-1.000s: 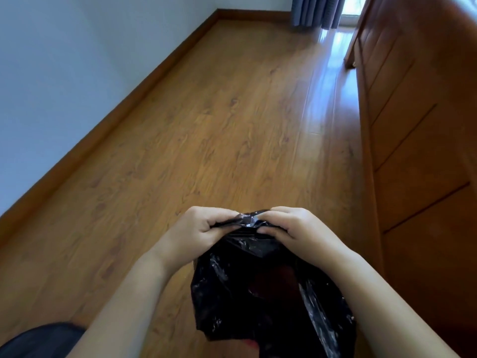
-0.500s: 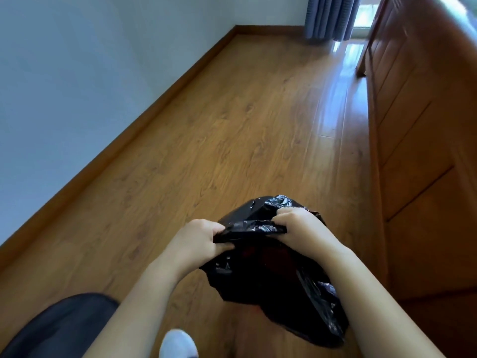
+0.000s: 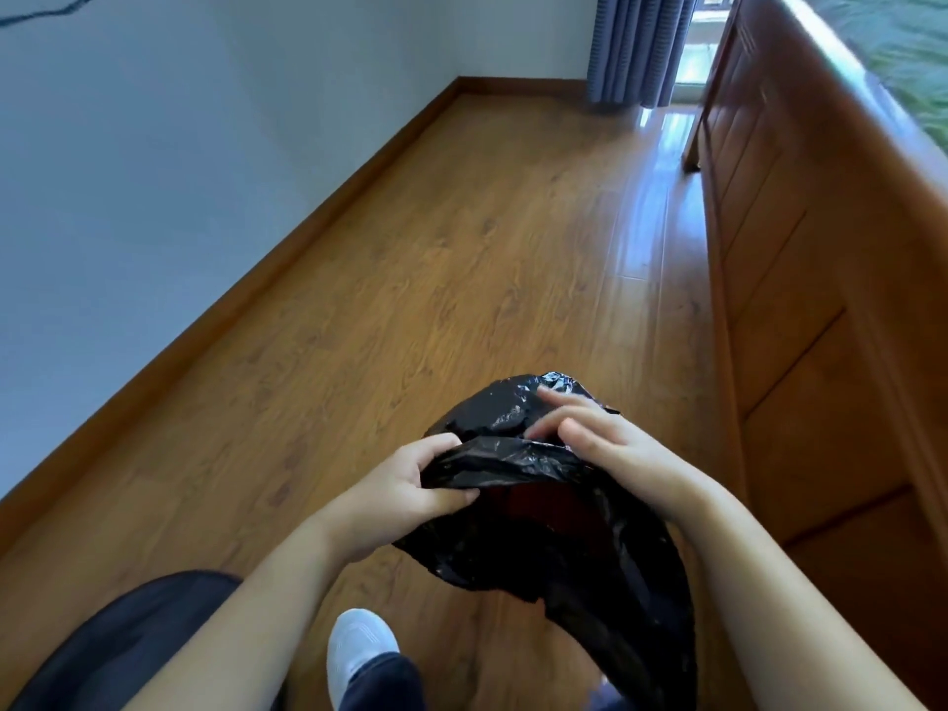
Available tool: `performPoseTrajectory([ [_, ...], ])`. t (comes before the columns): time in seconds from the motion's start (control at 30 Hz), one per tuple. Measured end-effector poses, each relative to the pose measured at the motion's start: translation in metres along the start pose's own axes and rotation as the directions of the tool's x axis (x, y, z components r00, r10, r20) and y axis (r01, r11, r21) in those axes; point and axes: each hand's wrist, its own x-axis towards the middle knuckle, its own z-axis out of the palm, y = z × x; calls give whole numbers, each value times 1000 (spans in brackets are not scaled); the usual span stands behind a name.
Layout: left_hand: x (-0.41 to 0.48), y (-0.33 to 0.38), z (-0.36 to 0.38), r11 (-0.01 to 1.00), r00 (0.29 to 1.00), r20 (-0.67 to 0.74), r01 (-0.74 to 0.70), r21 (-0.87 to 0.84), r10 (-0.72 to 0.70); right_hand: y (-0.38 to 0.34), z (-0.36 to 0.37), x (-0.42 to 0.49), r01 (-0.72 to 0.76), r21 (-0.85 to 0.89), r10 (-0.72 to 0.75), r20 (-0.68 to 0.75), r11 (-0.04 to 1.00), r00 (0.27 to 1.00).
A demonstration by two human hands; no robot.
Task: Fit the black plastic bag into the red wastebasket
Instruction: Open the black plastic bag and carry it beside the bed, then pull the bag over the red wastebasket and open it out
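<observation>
Wooden floor (image 3: 461, 279) in a warm brown fills the middle of the frame, and both bare hands meet above it, low in the centre. The left hand (image 3: 405, 497) grips the near edge of the black plastic bag (image 3: 564, 546), with its thumb on top of the fold and its fingers curled under it. The right hand (image 3: 610, 446) lies on the far, upper part of the bag with the fingers (image 3: 549, 400) nearly straight and a little blurred, touching the plastic but not closed around it. The bag is held up between the two hands and hangs down to the lower right, crumpled and shiny. Inside its mouth there is a dark red patch (image 3: 533, 500); what it is I cannot tell. Below the hands, at the bottom edge, a white shoe (image 3: 359, 651) stands on the floor, and a dark rounded thing (image 3: 128, 649) sits in the lower left corner. On the right side rises a wooden panel (image 3: 821, 279). A pale wall (image 3: 179, 146) takes the upper left, and blue curtains (image 3: 636, 48) hang at the top
</observation>
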Motion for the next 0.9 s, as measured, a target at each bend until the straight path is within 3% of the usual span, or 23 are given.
performPoseTrajectory([
  [0.1, 8, -12, -1, 996, 998, 37, 49, -74, -46, 17, 5, 17, -27, -220, 3, -109, 975, 994],
  [0.2, 24, -25, -3, 994, 997, 51, 67, -83, -63, 44, 7, 44, -94, -479, 92, -29, 873, 995],
  [0.33, 53, -50, 2, 995, 994, 46, 97, 10, -98, 89, 9, 70, -96, -619, 186, 82, 779, 979],
  [0.53, 95, -81, 7, 992, 998, -18, 62, 109, -61, 146, 16, 89, -89, -755, 327, 171, 649, 930],
  [0.7, 121, -110, 9, 969, 998, -35, 52, 240, -44, 183, 22, 106, -115, -776, 370, 161, 621, 915],
  [0.8, 129, -128, 9, 899, 998, 55, -39, 437, 17, 202, 32, 117, -165, -743, 372, 121, 649, 920],
  [0.9, 133, -142, 11, 765, 971, 227, -201, 612, 73, 217, 44, 126, -176, -727, 361, 105, 664, 927],
])
